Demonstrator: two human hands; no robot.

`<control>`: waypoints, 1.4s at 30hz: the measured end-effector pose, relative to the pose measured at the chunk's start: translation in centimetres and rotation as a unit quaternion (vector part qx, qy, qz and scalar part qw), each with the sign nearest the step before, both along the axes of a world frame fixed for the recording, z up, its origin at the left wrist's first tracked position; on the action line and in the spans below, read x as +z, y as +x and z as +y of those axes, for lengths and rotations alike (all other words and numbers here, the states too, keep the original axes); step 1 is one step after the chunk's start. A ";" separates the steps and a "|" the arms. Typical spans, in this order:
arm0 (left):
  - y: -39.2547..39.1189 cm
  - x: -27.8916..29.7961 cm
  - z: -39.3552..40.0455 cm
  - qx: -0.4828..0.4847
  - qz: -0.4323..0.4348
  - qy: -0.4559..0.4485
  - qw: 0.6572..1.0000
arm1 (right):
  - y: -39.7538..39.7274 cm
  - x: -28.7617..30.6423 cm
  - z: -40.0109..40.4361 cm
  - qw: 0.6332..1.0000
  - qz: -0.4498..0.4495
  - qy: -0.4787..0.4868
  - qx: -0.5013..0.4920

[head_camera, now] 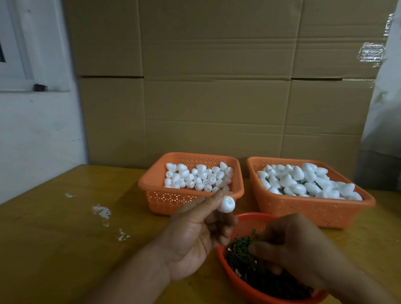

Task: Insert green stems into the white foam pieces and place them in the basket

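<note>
- Two bare forearms are seen coming in from the bottom edge of the view.
- No sleeves, cuffs or gloves are worn on either arm.
- The left hand (195, 236) is bare, with no ring, watch or band visible.
- The right hand (299, 249) is likewise bare; short, unpainted nails are shown on its fingers (258, 248).

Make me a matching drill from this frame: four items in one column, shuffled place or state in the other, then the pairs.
Items
1. left hand
2. right hand
3. left orange basket
4. right orange basket

States
A. foam pieces with green stems showing among them
B. pinches a white foam piece
C. plain foam pieces, no stems visible
D. reaches into the red bowl of green stems

Pairs: 1-B, 2-D, 3-C, 4-A
</note>
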State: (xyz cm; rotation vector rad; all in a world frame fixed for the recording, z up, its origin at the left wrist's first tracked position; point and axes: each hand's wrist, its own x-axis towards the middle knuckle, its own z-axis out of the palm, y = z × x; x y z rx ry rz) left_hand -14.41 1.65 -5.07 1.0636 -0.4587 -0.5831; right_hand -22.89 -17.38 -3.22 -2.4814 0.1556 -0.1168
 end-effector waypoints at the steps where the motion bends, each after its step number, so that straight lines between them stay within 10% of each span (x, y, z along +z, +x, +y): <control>1: 0.0 0.0 0.0 -0.001 0.000 0.001 1.000 | 0.0 0.0 0.1 1.000 -0.015 0.002 -0.013; 15: -0.3 0.1 0.0 0.004 0.017 0.022 1.000 | -0.4 0.5 0.0 0.996 -0.083 0.030 -0.030; 25: -0.4 0.0 0.0 0.007 0.001 0.036 0.999 | -1.1 1.4 1.7 0.905 -0.224 0.360 0.040; 42: -0.9 -0.1 -0.4 0.024 -0.063 0.080 0.995 | -1.1 0.1 2.3 0.958 -0.260 0.111 0.041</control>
